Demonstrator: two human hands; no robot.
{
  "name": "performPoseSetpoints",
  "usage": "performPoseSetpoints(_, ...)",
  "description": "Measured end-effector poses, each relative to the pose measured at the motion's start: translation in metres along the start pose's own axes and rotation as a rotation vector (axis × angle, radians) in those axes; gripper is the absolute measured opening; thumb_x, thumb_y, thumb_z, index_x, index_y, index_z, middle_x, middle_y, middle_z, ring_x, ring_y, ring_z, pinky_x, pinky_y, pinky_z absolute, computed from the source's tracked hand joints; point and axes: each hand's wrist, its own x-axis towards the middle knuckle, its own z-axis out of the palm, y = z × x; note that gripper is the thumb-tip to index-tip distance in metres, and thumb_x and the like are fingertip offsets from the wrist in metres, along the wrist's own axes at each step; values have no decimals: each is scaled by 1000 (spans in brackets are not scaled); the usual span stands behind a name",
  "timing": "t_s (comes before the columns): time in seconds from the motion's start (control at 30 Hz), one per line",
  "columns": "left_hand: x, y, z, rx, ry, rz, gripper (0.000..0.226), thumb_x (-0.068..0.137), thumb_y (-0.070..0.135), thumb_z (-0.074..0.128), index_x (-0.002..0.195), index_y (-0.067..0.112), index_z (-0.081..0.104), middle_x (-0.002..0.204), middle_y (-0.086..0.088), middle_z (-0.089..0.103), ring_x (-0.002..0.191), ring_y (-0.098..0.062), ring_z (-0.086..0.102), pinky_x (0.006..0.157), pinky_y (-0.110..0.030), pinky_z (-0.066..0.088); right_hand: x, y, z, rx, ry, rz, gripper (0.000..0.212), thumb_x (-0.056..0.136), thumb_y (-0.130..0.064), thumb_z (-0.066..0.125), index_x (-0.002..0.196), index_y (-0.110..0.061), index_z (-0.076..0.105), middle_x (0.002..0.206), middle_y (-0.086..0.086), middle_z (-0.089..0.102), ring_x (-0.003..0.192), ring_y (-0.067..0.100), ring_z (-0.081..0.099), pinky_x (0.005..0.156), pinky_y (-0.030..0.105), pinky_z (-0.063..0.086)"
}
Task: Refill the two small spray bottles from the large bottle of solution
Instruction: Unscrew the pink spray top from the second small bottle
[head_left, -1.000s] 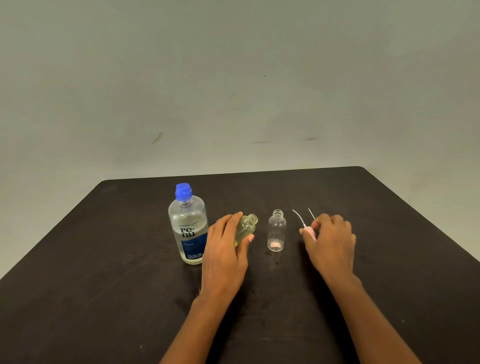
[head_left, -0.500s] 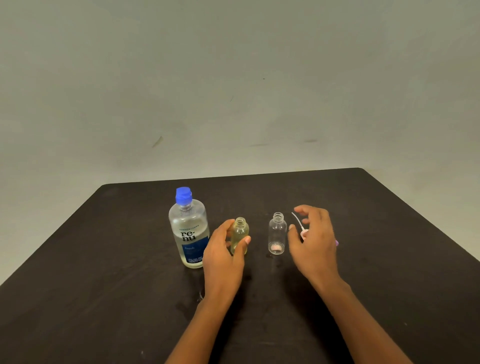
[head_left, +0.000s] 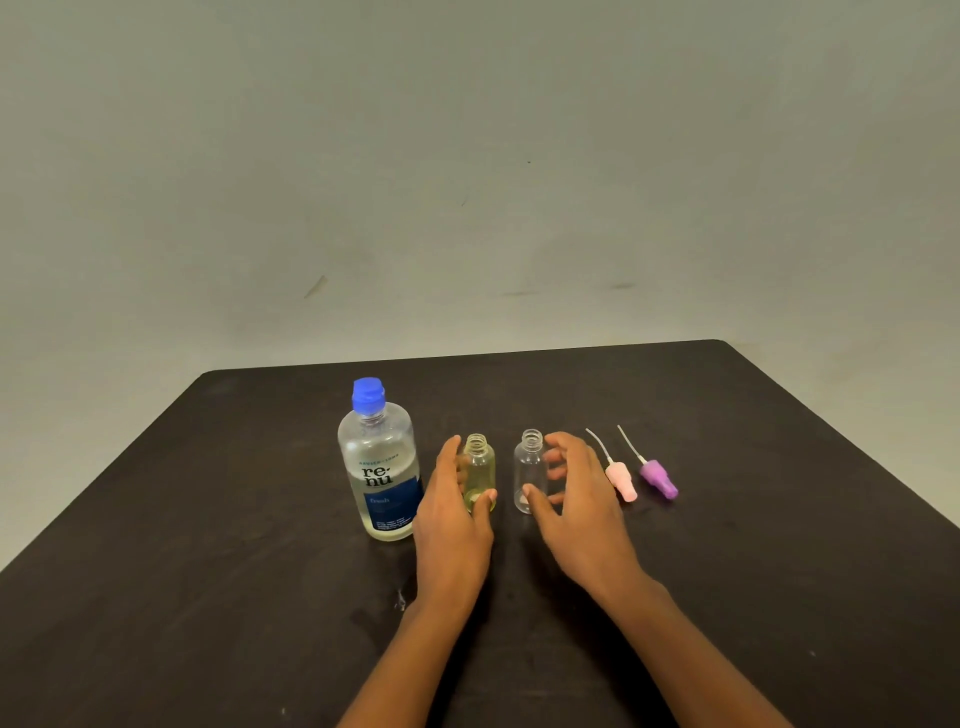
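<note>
Steadying uncapped yellow-tinted small plastic bottle (head_left: 480, 473), left hand (head_left: 452, 525) grips it upright, presumably for filling; right hand (head_left: 576, 499) cups clear small bottle (head_left: 530, 467), grip unclear.

The left grip (head_left: 452, 519) covers the left side of the yellowish small bottle (head_left: 480, 473) and a lower corner of the label on the large bottle (head_left: 376, 457), whose fine print is too small to read. The right grip (head_left: 576, 499) curves behind the clear small bottle (head_left: 529, 467), its fingers showing only dimly through the plastic; its thumb seems to meet the base, though contact cannot be told. Both forearms are cut off by the bottom edge, and the counter (head_left: 208, 597) runs out of view at left, right and bottom.
</note>
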Motion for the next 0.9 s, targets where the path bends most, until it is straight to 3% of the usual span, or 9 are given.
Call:
performPoseSetpoints(0.13,1,1,0,10,-5,11,73,85,6,65,146,23,28,134,2,54,119,-14,53,99,-27,43,1,-2,5,4,12,-7,57,84,-12,68,133,-19,42,116,-6,47,97,3,51,83,26,52)
performPoseSetpoints(0.27,0,1,0,12,-10,16,77,85,8,66,148,25,23,135,3,53,121,-14,52,100,-27,41,2,0,9,32,17,-16,56,83,-9,69,132,-17,43,110,-8,46,92,-4,49,76,14,48)
performPoseSetpoints(0.47,-4,5,-2,14,10,47,88,82,12,71,150,25,16,149,3,37,135,-14,37,105,-21,28,1,3,9,20,14,-3,58,82,-12,71,132,-18,42,108,-10,47,93,-4,49,81,27,51)
performPoseSetpoints(0.63,-9,12,-6,27,50,135,86,83,12,70,147,31,15,150,4,33,136,-16,36,110,-29,33,0,2,9,37,-7,10,61,81,-17,72,133,-20,40,113,-9,48,96,-2,50,81,26,51)
performPoseSetpoints(0.7,-10,17,-8,46,159,295,73,83,8,68,141,28,29,140,-3,44,126,-23,48,102,-40,45,-1,2,9,46,-5,17,62,81,-15,70,135,-20,39,117,-8,47,99,0,50,84,29,51)
performPoseSetpoints(0.77,-9,23,-11,89,363,507,47,83,8,63,126,15,45,116,-9,56,104,-23,56,91,-35,50,-1,0,7,44,8,23,64,81,-11,67,137,-20,37,120,-8,44,102,2,49,88,31,50)
performPoseSetpoints(0.83,-6,27,-21,144,565,642,31,82,13,60,111,9,50,97,-12,59,93,-20,52,94,-20,36,-2,-2,5,50,61,18,65,80,-6,64,137,-20,37,120,-10,42,104,2,47,87,28,49)
performPoseSetpoints(0.9,1,28,-34,174,706,622,35,79,20,64,108,8,48,97,-14,58,95,-22,48,93,-20,27,-2,-5,2,68,150,-5,63,79,-1,62,135,-17,40,118,-10,42,102,2,48,83,20,47)
